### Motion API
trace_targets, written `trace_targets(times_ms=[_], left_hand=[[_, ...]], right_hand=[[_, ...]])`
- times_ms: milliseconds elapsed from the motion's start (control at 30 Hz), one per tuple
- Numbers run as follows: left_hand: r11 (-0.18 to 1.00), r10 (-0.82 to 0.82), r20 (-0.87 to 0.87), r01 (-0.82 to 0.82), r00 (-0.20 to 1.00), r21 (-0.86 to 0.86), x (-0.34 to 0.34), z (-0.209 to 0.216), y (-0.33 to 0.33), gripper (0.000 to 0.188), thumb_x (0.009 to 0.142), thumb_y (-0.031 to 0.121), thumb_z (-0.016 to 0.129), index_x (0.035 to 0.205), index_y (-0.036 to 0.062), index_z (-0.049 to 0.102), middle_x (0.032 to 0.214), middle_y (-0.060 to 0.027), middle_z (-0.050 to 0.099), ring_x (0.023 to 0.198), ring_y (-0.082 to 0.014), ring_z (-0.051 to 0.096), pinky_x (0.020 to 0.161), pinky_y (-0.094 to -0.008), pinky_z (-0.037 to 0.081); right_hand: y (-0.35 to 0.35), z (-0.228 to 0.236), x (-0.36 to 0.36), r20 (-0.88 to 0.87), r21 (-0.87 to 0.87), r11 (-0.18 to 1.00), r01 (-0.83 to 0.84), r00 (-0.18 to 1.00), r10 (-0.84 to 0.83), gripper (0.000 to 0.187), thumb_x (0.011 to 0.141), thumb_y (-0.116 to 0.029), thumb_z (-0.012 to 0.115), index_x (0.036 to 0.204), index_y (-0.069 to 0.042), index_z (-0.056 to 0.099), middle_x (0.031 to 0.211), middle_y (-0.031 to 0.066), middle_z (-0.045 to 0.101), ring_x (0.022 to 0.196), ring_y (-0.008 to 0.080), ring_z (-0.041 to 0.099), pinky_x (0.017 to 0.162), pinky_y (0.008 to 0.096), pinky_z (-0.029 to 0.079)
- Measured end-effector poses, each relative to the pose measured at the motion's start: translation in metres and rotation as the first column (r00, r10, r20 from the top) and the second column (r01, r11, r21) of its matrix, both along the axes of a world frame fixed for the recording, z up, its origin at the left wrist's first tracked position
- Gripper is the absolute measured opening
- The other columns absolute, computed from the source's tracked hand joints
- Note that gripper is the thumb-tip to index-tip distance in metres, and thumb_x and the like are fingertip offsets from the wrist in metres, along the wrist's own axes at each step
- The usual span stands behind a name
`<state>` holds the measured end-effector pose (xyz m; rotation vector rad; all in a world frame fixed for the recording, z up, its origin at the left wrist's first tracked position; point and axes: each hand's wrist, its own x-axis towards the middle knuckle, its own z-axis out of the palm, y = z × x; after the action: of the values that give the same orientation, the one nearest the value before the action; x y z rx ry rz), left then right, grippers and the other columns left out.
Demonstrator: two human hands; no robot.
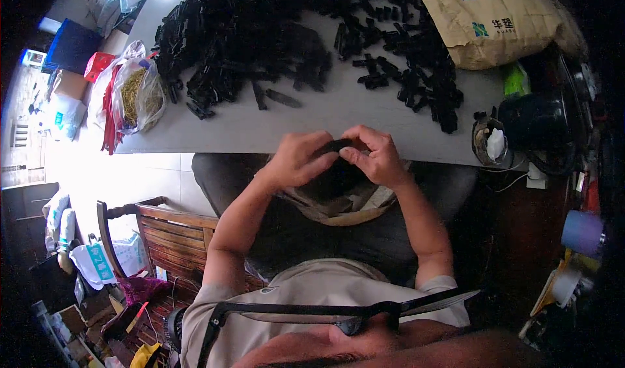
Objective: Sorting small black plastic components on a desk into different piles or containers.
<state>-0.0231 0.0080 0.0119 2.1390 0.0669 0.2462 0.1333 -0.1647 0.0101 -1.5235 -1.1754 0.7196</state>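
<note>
Both my hands meet at the table's near edge, over an open sack (pixel 335 221) in my lap. Between their fingertips is a small black piece (pixel 336 145), narrow and mostly hidden, which looks like the plastic parts on the table. My left hand (pixel 298 161) pinches one end of it; the thumb and fingers of my right hand (pixel 377 156) close on the other end. Beyond them lies a big heap of black plastic parts (pixel 228 49), with a loose long part (pixel 283 99) at its front. A looser group of black parts (pixel 416 84) spreads to the right.
On the grey table (pixel 215 132), a clear bag of yellowish small items (pixel 135 101) stands at the left edge. A brown paper sack (pixel 501 26) lies at the far right, near a dark round container (pixel 537 120). To my left is a wooden chair (pixel 172 238).
</note>
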Motion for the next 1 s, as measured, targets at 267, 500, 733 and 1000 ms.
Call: trace_targets(times_ms=[267, 500, 733, 1000], left_hand=[[0.999, 0.034, -0.116, -0.032, 0.993, 0.019, 0.008, -0.003, -0.006, 0.035, 0.088, 0.027, 0.074, 0.11, 0.0012, 0.065, 0.089, -0.023, 0.067, 0.083, -0.0415, 0.067, 0.071, -0.0452, 0.053], [0.781, 0.289, 0.162, -0.331, 0.943, 0.531, 0.001, -0.006, 0.016, 0.033, 0.084, 0.013, 0.067, 0.116, 0.007, 0.064, 0.12, -0.0144, 0.061, 0.11, -0.035, 0.061, 0.084, -0.0426, 0.053], [0.522, 0.353, 0.223, -0.389, 0.909, 0.759, 0.009, -0.017, 0.037, 0.042, 0.078, 0.008, 0.062, 0.12, 0.0061, 0.06, 0.125, -0.0139, 0.057, 0.121, -0.0339, 0.052, 0.102, -0.0469, 0.04], [0.642, 0.357, 0.147, -0.357, 0.922, 0.679, 0.009, -0.01, 0.027, 0.039, 0.082, 0.011, 0.066, 0.12, 0.0068, 0.06, 0.117, -0.0136, 0.058, 0.114, -0.0346, 0.055, 0.093, -0.0451, 0.045]], right_hand=[[0.0, -0.003, 0.01, -0.151, -0.056, 0.998, -0.003, 0.988, -0.006, 0.023, 0.092, -0.019, 0.074, 0.1, 0.0, 0.065, 0.081, 0.0029, 0.065, 0.075, 0.0094, 0.06, 0.069, 0.0278, 0.05], [-0.002, 0.003, 0.023, 0.116, -0.204, 0.97, -0.132, 0.981, 0.157, 0.022, 0.088, -0.016, 0.077, 0.103, -0.003, 0.068, 0.08, 0.0045, 0.067, 0.073, 0.0114, 0.062, 0.066, 0.0305, 0.052], [0.019, -0.013, 0.052, 0.691, 0.194, 0.786, 0.586, 0.487, -0.534, 0.022, 0.09, -0.013, 0.072, 0.111, -0.008, 0.069, 0.109, 0.0071, 0.065, 0.089, 0.0284, 0.069, 0.073, 0.0396, 0.056], [0.017, -0.029, 0.057, 0.741, 0.18, 0.831, 0.526, 0.483, -0.466, 0.019, 0.09, -0.011, 0.071, 0.11, -0.009, 0.068, 0.109, 0.0069, 0.067, 0.096, 0.0282, 0.069, 0.075, 0.04, 0.056]])
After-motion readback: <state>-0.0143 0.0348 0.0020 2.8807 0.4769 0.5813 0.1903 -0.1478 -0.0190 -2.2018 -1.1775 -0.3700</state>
